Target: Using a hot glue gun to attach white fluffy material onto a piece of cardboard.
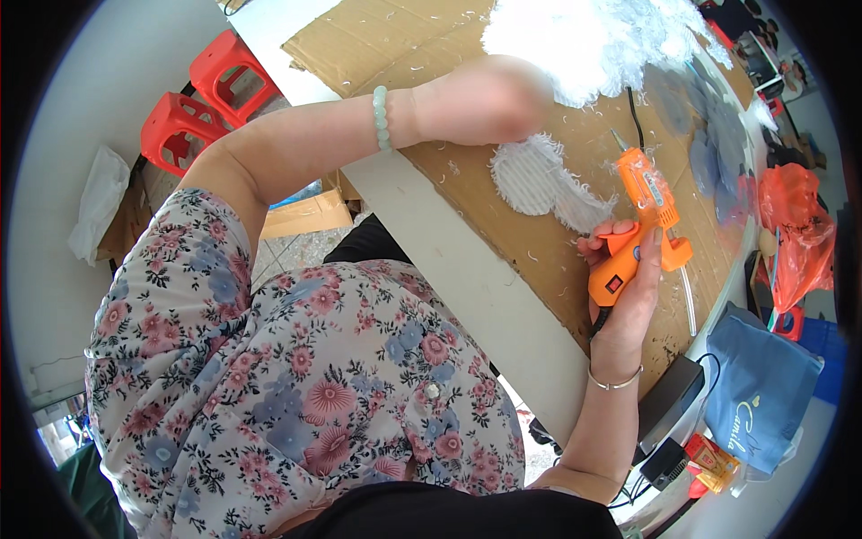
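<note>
My right hand (637,292) is wrapped round an orange hot glue gun (648,190), its metal tip angled up and away. A clear glue stick (689,301) sticks out of its back end. My left hand (485,99) reaches across the table, smeared at its far end, so the fingers do not show clearly. Just below it lie white ribbed fabric pieces with frayed edges (530,180); whether the hand touches them I cannot tell. Beyond it spreads a bright heap of white fringed fabric (575,45).
A cardboard sheet (485,202), scattered with white threads, covers much of the white table (485,278). Thin grey translucent pieces (714,166) lie at the right. A blue bag (759,386) and a red plastic bag (795,234) are farther right. Red stools (175,130) stand at left.
</note>
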